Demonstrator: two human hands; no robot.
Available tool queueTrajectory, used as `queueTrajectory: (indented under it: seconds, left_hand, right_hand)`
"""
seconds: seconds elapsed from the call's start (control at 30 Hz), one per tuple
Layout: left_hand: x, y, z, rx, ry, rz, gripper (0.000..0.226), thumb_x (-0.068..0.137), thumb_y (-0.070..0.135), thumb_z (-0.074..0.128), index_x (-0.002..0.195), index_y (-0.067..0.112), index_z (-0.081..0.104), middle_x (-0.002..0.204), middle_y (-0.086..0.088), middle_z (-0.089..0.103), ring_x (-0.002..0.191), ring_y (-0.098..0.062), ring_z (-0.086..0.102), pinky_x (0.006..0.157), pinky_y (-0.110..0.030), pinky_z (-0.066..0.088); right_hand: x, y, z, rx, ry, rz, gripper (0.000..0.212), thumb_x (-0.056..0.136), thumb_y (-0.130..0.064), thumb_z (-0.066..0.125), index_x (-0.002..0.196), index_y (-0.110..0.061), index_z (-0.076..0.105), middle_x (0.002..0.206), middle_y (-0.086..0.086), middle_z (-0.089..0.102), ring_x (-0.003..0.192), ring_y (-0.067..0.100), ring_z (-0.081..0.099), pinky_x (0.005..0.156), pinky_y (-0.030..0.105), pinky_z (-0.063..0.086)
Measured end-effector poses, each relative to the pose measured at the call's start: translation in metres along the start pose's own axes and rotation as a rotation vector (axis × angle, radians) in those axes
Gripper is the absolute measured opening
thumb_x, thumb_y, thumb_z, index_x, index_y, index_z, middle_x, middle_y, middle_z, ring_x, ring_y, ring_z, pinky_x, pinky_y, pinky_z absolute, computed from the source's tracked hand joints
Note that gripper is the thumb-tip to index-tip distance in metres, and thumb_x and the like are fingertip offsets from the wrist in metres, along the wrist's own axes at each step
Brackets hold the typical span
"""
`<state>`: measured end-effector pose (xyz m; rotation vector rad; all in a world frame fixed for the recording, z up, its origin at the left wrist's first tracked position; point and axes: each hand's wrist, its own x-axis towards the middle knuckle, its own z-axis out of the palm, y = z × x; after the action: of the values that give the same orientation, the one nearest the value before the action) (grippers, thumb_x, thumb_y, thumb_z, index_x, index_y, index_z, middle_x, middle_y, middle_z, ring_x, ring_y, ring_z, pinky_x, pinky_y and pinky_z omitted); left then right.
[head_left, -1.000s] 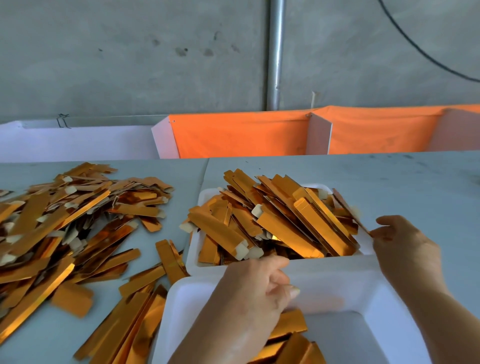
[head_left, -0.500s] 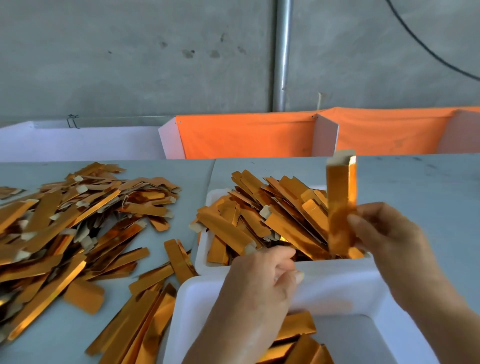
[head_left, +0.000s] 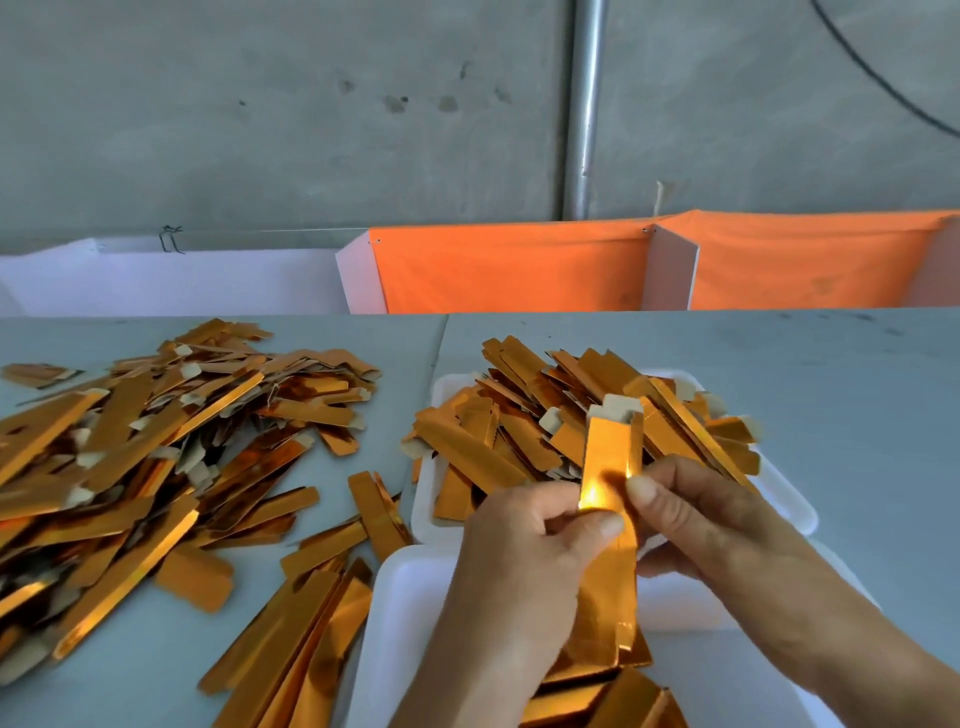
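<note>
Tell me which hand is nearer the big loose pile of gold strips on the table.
Left. The left hand sits just right of the pile; the right hand lies farther right, beyond the held strip.

To the right of the far tray (head_left: 795, 512) the worktop (head_left: 857, 405) lies bare back to the orange cloth (head_left: 519, 270). A heap of gold strips (head_left: 519, 415) overtops that tray's rim. Left, a loose pile (head_left: 156, 457) covers most of the surface; only a narrow lane separates it from the tray. The left hand (head_left: 519, 561) and right hand (head_left: 701, 519), pinching one strip (head_left: 608, 467), crowd the near tray (head_left: 400, 597).
</note>
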<state>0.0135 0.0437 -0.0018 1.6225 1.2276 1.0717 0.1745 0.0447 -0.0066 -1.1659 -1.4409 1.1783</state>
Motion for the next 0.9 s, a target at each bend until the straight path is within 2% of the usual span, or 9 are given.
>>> queueTrajectory:
  seconds: [0.1,0.2,0.33,0.47,0.53,0.6,0.73,0.8,0.9]
  left_hand:
    - [-0.003,0.003,0.001,-0.027,-0.125,-0.038,0.007,0.088,0.035,0.062,0.087,0.037,0.07,0.066,0.009,0.062,0.064,-0.01,0.057,0.069,-0.034,0.051]
    - [-0.004,0.005,0.0,-0.074,-0.274,-0.107,0.013,0.089,0.046,0.057,0.093,0.041,0.069,0.084,0.012,0.07,0.083,-0.006,0.066,0.087,-0.04,0.055]
    - [-0.006,0.01,0.0,-0.26,-0.435,-0.176,0.023,0.091,0.043,0.052,0.108,0.036,0.065,0.104,0.018,0.069,0.1,-0.005,0.066,0.089,-0.034,0.054]
    - [-0.006,0.013,0.002,-0.168,-0.349,-0.121,0.022,0.099,0.024,0.044,0.105,0.031,0.064,0.096,0.015,0.071,0.089,-0.002,0.068,0.076,-0.022,0.056]
    - [-0.005,0.012,0.004,-0.001,-0.26,-0.047,0.022,0.099,0.026,0.044,0.097,0.038,0.062,0.087,0.019,0.068,0.081,0.01,0.062,0.067,-0.009,0.049]
    - [-0.006,0.012,0.006,0.135,-0.197,-0.018,0.019,0.098,0.031,0.044,0.09,0.041,0.057,0.089,0.015,0.064,0.077,0.009,0.056,0.061,-0.004,0.041]
    - [-0.003,0.01,0.013,0.379,-0.133,0.062,0.022,0.1,0.033,0.039,0.12,0.04,0.045,0.099,0.012,0.042,0.086,-0.004,0.045,0.063,-0.002,0.034]
    - [-0.003,0.008,0.016,0.47,-0.128,0.094,0.033,0.099,0.035,0.041,0.131,0.037,0.038,0.105,0.012,0.038,0.092,-0.004,0.042,0.066,-0.004,0.033]
    - [-0.006,0.011,0.016,0.454,-0.168,0.066,0.039,0.091,0.054,0.045,0.127,0.04,0.04,0.105,0.014,0.039,0.091,-0.002,0.047,0.065,-0.007,0.036]
  right_hand:
    - [0.002,0.001,-0.003,0.116,0.076,-0.023,0.018,0.075,-0.037,0.063,0.069,-0.021,0.069,0.064,0.002,0.059,0.06,0.011,0.055,0.053,0.021,0.047]
    - [0.003,0.002,-0.005,0.371,0.046,0.021,0.017,0.077,-0.022,0.06,0.062,-0.019,0.067,0.053,0.002,0.049,0.046,0.009,0.044,0.043,0.017,0.041]
    - [0.006,0.003,-0.011,0.537,0.02,0.053,0.017,0.08,-0.02,0.058,0.066,-0.013,0.066,0.052,0.004,0.046,0.044,0.01,0.043,0.044,0.018,0.044]
    - [0.008,0.004,-0.012,0.581,0.021,0.056,0.016,0.079,-0.022,0.059,0.069,-0.012,0.068,0.055,0.005,0.051,0.045,0.01,0.049,0.044,0.018,0.047]
    - [0.01,0.005,-0.013,0.601,0.009,0.045,0.015,0.08,-0.025,0.065,0.072,-0.013,0.069,0.061,0.006,0.057,0.051,0.011,0.055,0.046,0.019,0.049]
    - [0.01,0.004,-0.013,0.628,-0.01,0.048,0.026,0.071,-0.037,0.08,0.078,-0.013,0.072,0.072,0.007,0.064,0.059,0.013,0.061,0.048,0.021,0.051]
    - [0.009,0.003,-0.012,0.585,-0.041,0.034,0.075,0.044,-0.054,0.09,0.103,-0.012,0.072,0.094,0.011,0.07,0.067,0.013,0.064,0.052,0.022,0.053]
    - [0.009,0.002,-0.011,0.558,-0.039,0.034,0.08,0.043,-0.052,0.091,0.108,-0.011,0.07,0.098,0.012,0.07,0.066,0.013,0.063,0.052,0.022,0.052]
    - [0.008,0.002,-0.011,0.537,-0.033,0.03,0.075,0.042,-0.045,0.094,0.104,-0.009,0.071,0.094,0.012,0.069,0.063,0.013,0.061,0.049,0.021,0.049]
